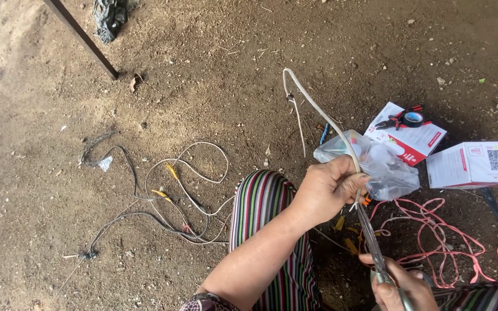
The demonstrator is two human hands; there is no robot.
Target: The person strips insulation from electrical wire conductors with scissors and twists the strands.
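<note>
Right hand (402, 288) partly cut off at frame bottom, clenched around scissors (373, 245); handles mostly hidden. Left hand (327, 190) raised above striped knee (263, 201), gripping one pale cable (318, 112) that arcs upward; blade tips meet cable just below the fist. Two white boxes (472, 164) on dirt floor (203, 69); clear bag (384, 167) contents indistinct.

We see a makeshift outdoor work spot on a bare dirt floor (214, 63). Left of the white cardboard boxes (472, 164) lie loose wires (162, 196); on one box rest pliers (397, 118) and black tape (413, 118); below them pink cord (433, 230).
</note>
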